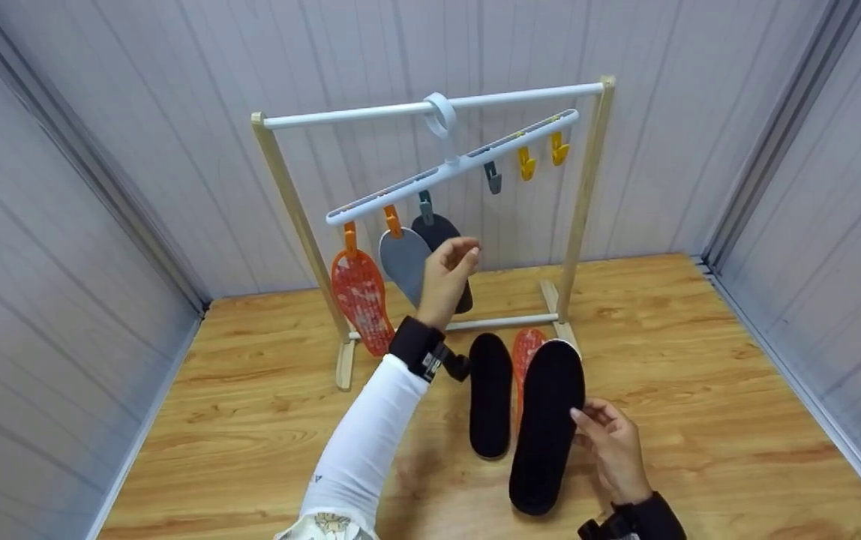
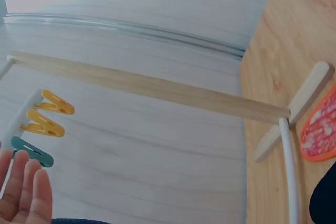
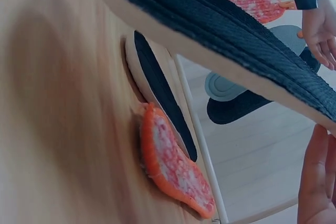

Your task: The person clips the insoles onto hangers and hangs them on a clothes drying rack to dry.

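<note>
My left hand (image 1: 460, 255) is raised in front of a black insole (image 1: 438, 229) that hangs from a teal clip on the white hanger (image 1: 453, 165). Its fingers are relaxed and hold nothing; the left wrist view shows them straight (image 2: 23, 192). Beside it hang a grey insole (image 1: 403, 262) and an orange insole (image 1: 359, 296). My right hand (image 1: 592, 424) grips the right edge of a large black insole (image 1: 547, 427), which the right wrist view shows lifted off the table (image 3: 220, 19). A second black insole (image 1: 490, 394) and an orange insole (image 1: 528, 349) lie on the table.
The hanger hangs on a wooden rack (image 1: 584, 202) at the back of the wooden table (image 1: 700, 375). A free teal clip (image 1: 492, 178) and two yellow clips (image 1: 526, 163) sit on the hanger's right half. Grey panel walls close in on three sides.
</note>
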{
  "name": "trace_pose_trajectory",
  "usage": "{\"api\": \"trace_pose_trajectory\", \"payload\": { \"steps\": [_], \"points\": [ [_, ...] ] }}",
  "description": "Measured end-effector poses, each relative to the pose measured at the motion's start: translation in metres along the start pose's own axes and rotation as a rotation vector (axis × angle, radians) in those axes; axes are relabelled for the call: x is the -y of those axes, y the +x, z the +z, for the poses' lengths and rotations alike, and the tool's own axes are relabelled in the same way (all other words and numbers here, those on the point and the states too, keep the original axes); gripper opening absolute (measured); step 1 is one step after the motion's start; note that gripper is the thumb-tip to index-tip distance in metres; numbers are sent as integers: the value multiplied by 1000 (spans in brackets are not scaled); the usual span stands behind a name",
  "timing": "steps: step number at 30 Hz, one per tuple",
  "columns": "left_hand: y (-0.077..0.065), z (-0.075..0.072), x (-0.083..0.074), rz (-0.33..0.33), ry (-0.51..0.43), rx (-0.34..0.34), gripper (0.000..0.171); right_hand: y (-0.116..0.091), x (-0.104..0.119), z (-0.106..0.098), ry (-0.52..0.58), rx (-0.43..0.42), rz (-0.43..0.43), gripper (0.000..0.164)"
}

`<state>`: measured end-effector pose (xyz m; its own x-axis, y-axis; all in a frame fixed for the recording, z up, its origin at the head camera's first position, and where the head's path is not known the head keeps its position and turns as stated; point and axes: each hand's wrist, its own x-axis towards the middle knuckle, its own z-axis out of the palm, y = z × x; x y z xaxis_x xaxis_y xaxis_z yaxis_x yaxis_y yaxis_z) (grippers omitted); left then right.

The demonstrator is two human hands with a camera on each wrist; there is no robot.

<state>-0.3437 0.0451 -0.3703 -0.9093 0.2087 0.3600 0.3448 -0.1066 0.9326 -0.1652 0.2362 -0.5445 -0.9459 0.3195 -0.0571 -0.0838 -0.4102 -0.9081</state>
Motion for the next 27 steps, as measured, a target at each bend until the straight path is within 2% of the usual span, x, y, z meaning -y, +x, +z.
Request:
{"api": "trace_pose_trajectory", "payload": {
  "steps": [1, 5, 8, 11, 15, 19, 21, 24, 27],
  "points": [
    [2, 2, -5, 5, 2, -4, 22, -3, 9, 5, -9, -1, 8, 18],
    [12, 11, -11, 25, 26, -14, 22, 4, 13, 5, -40, 2, -18, 15],
    [26, 16, -3, 34, 47, -15, 24, 11, 10, 2, -49, 23, -60, 15],
    [39, 20, 7, 35, 80, -25, 25, 18, 0, -6, -30, 81, -122, 16],
    [50, 25, 11, -14, 135, -16, 33, 22, -6, -11, 5, 122, -162, 17],
    [58, 28, 8, -82, 170, 24, 52, 18, 6, -2, -24, 71, -110, 15],
    [62, 28, 5, -96, 181, 34, 60, 17, 10, 2, -30, 60, -78, 14],
    [69, 25, 3, -94, 188, 29, 63, 15, 14, 6, -47, 44, -34, 14],
    [77, 24, 3, -92, 174, -11, 62, 12, 17, 6, -76, 27, 5, 14]
  ]
}}
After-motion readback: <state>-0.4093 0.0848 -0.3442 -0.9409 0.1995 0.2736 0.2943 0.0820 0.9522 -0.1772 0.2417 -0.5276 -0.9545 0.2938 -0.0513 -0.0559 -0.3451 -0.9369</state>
